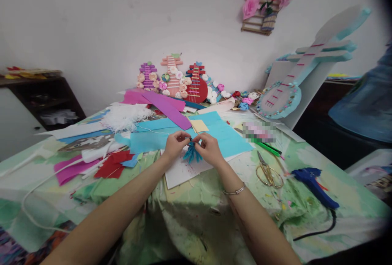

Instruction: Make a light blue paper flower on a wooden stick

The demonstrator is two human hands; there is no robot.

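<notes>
A small blue paper flower (192,153) with narrow, pointed petals hangs between my two hands, petals fanning downward. My left hand (177,146) pinches its top from the left, fingers closed. From the right, my right hand (207,148) also pinches the flower near its dark top; the fingertips of both hands nearly meet. Below lies a white sheet (180,175), partly covered by bright blue paper (234,138). Just beyond my fingers rests a small cream paper piece (199,125), beside a purple strip (168,110).
Gold-handled scissors (268,174), a blue glue gun (318,185) with a black cord, and a green pen (266,146) lie to the right. Red paper pieces (114,164) and white shredded strands (125,116) are at left. Decorated instrument models (197,87) line the wall.
</notes>
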